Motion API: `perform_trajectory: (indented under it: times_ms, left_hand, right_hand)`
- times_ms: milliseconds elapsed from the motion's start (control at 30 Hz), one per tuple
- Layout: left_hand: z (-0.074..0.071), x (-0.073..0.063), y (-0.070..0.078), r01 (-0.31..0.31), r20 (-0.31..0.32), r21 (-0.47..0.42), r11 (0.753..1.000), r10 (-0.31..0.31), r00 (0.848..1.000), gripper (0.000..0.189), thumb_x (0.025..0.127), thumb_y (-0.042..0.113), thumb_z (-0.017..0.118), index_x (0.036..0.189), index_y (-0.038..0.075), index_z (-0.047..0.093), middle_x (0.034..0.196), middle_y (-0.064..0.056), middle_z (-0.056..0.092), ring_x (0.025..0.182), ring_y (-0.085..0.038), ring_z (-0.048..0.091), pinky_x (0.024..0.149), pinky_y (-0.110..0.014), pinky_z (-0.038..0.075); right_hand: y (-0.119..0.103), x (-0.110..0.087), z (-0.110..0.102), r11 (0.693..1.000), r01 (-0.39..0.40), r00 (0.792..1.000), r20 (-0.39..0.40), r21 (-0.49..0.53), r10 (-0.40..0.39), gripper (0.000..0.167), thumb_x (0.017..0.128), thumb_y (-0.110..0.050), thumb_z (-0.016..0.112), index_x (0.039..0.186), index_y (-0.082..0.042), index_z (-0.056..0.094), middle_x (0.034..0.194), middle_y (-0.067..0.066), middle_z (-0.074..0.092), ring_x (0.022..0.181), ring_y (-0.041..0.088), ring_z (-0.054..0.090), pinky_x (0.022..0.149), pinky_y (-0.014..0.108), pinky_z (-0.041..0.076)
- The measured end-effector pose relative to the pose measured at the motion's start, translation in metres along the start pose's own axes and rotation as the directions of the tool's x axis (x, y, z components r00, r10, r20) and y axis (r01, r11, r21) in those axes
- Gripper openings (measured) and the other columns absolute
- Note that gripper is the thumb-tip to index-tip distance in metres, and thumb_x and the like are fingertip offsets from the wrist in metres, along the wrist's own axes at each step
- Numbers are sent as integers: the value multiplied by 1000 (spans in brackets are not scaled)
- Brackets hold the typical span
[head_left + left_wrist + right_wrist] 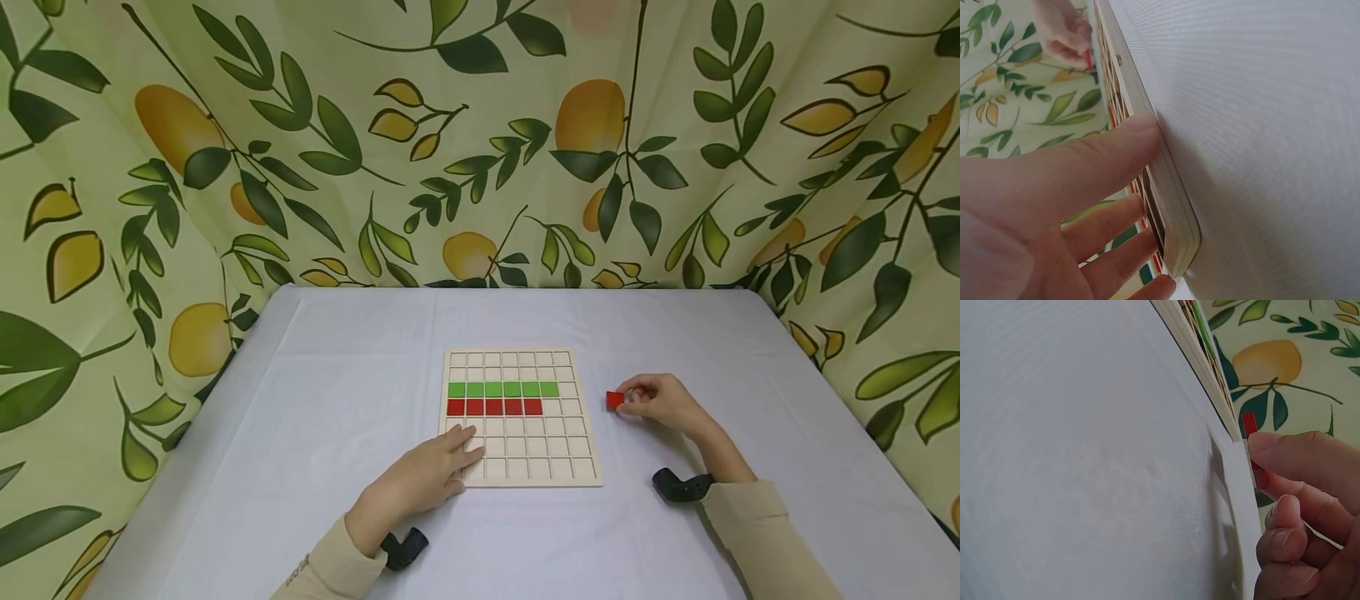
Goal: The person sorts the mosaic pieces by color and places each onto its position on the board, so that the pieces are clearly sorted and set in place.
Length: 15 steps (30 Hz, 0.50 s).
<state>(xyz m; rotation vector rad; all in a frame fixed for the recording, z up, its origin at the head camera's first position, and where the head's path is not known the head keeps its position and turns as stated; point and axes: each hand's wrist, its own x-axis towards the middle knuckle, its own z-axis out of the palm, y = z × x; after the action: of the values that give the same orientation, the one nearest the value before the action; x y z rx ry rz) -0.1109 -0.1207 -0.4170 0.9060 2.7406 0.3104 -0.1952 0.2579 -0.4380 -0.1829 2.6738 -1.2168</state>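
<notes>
A wooden grid board (517,448) lies flat on the white table. Several green tiles (493,389) fill a row from its left side, and several red tiles (494,407) line the row just below. My left hand (422,473) rests on the board's near left corner with fingers spread over the cells; in the left wrist view the thumb (1138,128) touches the side edge. Right of the board, my right hand (663,402) pinches a square red tile (614,401) between thumb and fingers. The right wrist view shows that tile (1249,423) held upright, apart from the board.
White cloth (337,358) covers the table on all sides of the board. A curtain (480,183) printed with leaves and fruit hangs behind and beside it. Black wrist devices sit below the left hand (406,549) and the right hand (681,487).
</notes>
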Motion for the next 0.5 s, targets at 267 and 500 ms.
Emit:
perform_trajectory:
  times_ms: [267,500]
  left_hand:
    - [-1,-1,1,5,9,-8,1000,-5,1000,50,90,20,66,139,15,53,153,-11,42,143,-30,40,113,-45,43]
    - [-1,-1,0,4,7,-11,1000,-4,1000,50,90,19,66,139,15,54,153,-11,42,143,-30,40,113,-45,43]
  right_hand:
    - [-6,-1,3,1000,7,1000,3,17,-7,32,78,-7,76,103,10,65,70,-2,48,63,4,43,53,16,36]
    - [-11,-1,5,999,38,999,9,20,-38,32,78,-7,77,102,10,66,71,-1,48,63,4,43,53,16,36]
